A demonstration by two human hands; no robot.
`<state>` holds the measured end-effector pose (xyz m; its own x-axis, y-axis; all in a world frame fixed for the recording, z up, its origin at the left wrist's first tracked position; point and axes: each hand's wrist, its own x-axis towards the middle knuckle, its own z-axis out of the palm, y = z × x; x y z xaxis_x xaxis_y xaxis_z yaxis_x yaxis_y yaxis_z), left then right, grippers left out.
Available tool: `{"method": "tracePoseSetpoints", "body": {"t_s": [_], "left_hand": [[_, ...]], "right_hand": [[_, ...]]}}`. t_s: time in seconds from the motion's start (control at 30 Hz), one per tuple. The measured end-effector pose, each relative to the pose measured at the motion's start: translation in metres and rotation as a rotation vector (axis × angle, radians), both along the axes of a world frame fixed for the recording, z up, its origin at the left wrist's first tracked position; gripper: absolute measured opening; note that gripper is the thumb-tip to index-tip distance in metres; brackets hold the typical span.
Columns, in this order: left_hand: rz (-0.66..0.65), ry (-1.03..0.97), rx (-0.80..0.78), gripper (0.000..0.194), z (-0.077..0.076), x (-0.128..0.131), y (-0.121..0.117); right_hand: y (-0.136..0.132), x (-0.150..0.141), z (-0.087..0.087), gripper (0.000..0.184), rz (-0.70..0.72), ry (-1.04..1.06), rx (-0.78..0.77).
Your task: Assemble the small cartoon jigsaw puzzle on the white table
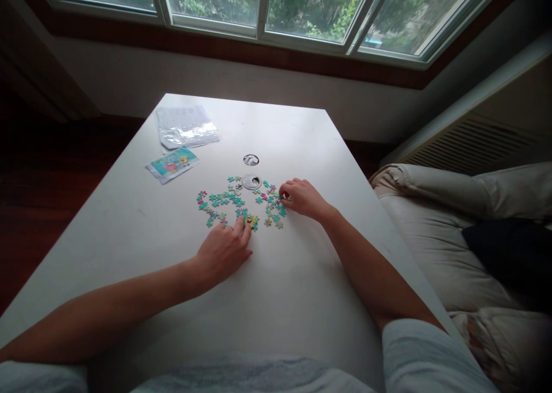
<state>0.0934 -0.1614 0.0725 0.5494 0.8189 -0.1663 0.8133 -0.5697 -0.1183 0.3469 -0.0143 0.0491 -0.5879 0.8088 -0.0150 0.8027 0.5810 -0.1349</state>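
Dim indoors, daylight from window (263, 10), glare on plastic sleeve (188, 127), shadowed corners

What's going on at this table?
A person has both hands among small jigsaw pieces spread on a white table. The left hand has its fingertips at some yellow pieces. The right hand is at the pieces' right side; whether it holds one is too small to tell. A picture card and a clear plastic bag lie farther off, leftward.

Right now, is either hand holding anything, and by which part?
The left hand touches yellow puzzle pieces without a visible grip. Whether the right hand pinches anything cannot be told.
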Motion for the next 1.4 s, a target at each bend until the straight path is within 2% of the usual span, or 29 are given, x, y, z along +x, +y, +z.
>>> {"method": "tracePoseSetpoints", "body": {"t_s": [0.2, 0.3, 0.4, 0.6, 0.8, 1.0, 1.17, 1.3, 1.4], "left_hand": [[-0.004, -0.001, 0.033, 0.059, -0.002, 0.000, 0.000], [-0.007, 0.005, 0.027, 0.059, -0.003, 0.000, 0.000], [-0.005, 0.002, 0.025, 0.059, -0.002, 0.000, 0.000], [0.003, -0.012, 0.021, 0.059, -0.002, -0.002, 0.001], [0.008, -0.009, 0.039, 0.057, -0.002, -0.002, 0.002], [0.015, -0.008, 0.036, 0.055, -0.002, -0.003, 0.002], [0.026, -0.009, 0.050, 0.051, -0.003, -0.003, 0.002], [0.027, -0.017, 0.053, 0.049, -0.002, -0.003, 0.002], [0.017, -0.018, 0.059, 0.049, -0.001, -0.002, 0.003]], "right_hand": [[0.004, 0.001, -0.004, 0.015, -0.001, 0.123, -0.057], [0.004, 0.002, -0.005, 0.011, 0.037, 0.202, -0.086], [0.004, 0.003, -0.006, 0.008, 0.060, 0.352, -0.198], [0.002, -0.003, -0.007, 0.030, -0.037, 0.676, -0.401], [0.001, -0.015, -0.017, 0.028, -0.098, 0.917, -0.608], [-0.002, -0.021, -0.021, 0.025, -0.128, 0.970, -0.733], [-0.009, -0.027, -0.017, 0.027, -0.096, 0.920, -0.688], [-0.015, -0.034, -0.017, 0.035, -0.020, 0.952, -0.741], [-0.018, -0.038, -0.019, 0.035, 0.033, 0.889, -0.667]]}}
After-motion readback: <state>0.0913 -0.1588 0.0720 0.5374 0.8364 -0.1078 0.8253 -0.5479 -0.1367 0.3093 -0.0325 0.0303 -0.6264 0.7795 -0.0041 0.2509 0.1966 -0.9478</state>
